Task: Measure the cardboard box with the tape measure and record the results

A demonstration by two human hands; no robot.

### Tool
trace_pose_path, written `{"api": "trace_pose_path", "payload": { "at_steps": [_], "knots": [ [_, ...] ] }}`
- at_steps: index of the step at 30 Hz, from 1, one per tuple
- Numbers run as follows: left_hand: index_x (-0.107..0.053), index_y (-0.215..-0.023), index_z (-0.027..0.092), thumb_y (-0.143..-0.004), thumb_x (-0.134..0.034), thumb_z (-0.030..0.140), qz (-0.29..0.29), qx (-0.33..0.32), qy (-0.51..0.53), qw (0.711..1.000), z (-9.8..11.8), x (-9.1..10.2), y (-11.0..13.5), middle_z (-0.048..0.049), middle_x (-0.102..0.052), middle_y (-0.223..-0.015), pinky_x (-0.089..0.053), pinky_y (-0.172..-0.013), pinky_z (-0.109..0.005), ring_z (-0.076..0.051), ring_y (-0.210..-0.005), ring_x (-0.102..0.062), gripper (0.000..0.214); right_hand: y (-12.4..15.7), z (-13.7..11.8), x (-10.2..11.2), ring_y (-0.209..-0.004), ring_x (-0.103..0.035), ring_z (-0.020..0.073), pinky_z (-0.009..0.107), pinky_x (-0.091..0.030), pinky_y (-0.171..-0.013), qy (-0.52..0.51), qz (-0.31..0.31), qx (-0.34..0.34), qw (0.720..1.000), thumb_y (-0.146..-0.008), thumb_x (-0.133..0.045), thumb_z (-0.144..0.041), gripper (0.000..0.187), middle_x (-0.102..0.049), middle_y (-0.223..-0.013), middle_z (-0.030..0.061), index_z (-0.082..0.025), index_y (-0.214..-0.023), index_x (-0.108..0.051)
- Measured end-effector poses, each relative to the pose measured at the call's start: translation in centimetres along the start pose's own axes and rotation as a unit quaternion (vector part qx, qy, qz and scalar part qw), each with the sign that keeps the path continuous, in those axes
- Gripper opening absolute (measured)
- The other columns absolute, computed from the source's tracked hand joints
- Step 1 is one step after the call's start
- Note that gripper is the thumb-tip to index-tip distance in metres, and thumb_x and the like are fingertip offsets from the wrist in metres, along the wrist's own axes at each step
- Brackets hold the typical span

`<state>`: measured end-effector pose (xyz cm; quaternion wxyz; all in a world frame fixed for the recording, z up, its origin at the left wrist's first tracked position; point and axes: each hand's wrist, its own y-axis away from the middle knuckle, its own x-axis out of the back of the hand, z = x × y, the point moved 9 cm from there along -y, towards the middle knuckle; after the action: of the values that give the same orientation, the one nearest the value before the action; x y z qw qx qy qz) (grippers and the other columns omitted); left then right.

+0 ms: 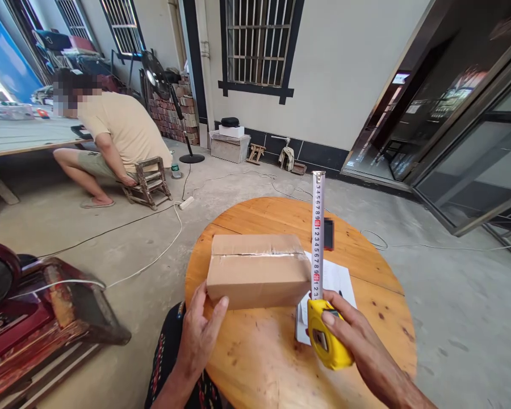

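A closed brown cardboard box [258,270] sits on the round wooden table [255,363], a taped seam along its top. My left hand [202,321] grips its near left corner, with the thumb on the front face and the fingers at the left side. In my right hand [351,324] is a yellow tape measure [329,338]. Its white blade [317,238] stands drawn out and upright past the box's right end, not laid along it. Partly behind the blade and box lies a sheet of paper [338,278] on a notebook or board, with a dark pen-like thing on it.
A small dark device [329,234] lies on the table behind the blade. At left are a wooden chair [63,318] with a red machine and cables on the floor. Farther back, a person [123,125] sits on a small chair near a standing fan [170,96].
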<state>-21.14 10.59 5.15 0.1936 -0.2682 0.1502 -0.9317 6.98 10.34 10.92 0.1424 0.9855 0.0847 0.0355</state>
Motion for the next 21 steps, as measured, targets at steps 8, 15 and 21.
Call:
{"api": "trace_pose_path", "payload": {
  "at_steps": [8, 15, 21],
  "knots": [
    [-0.059, -0.121, 0.018, -0.087, -0.049, 0.058, 0.006, 0.082, -0.061, 0.995, 0.8, 4.5, -3.5, -0.0066, -0.063, -0.098, -0.054, -0.069, -0.033, -0.021, -0.081, -0.061, 0.053, -2.6, -4.4, -1.7, -0.069, -0.066, 0.02, 0.026, -0.049, -0.052, -0.093, -0.076, 0.014, 0.993, -0.084, -0.061, -0.054, 0.04, -0.063, -0.079, 0.0022, -0.021, -0.105, -0.054],
    [-0.052, -0.132, 0.017, -0.087, -0.051, 0.055, -0.04, 0.142, 0.053, 0.988, -2.4, 2.1, -1.7, -0.0131, -0.057, -0.126, -0.054, -0.086, -0.039, -0.025, -0.103, -0.063, 0.058, -2.4, -3.6, -1.5, -0.073, -0.063, 0.0184, 0.027, -0.051, -0.061, -0.028, -0.052, 0.016, 0.998, -0.082, -0.062, -0.057, 0.041, -0.063, -0.086, 0.0026, -0.023, -0.103, -0.06],
    [-0.041, -0.142, 0.019, -0.088, -0.055, 0.048, -0.024, 0.153, 0.188, 0.97, -3.0, 0.4, -1.3, -0.0128, -0.055, -0.137, -0.047, -0.102, -0.042, -0.028, -0.123, -0.056, 0.063, 2.3, 0.8, -5.1, -0.079, -0.065, 0.0238, 0.038, -0.054, -0.076, -0.015, -0.175, -0.12, 0.977, -0.076, -0.06, -0.071, 0.054, -0.068, -0.091, 0.008, -0.02, -0.093, -0.065]
  ]
}}
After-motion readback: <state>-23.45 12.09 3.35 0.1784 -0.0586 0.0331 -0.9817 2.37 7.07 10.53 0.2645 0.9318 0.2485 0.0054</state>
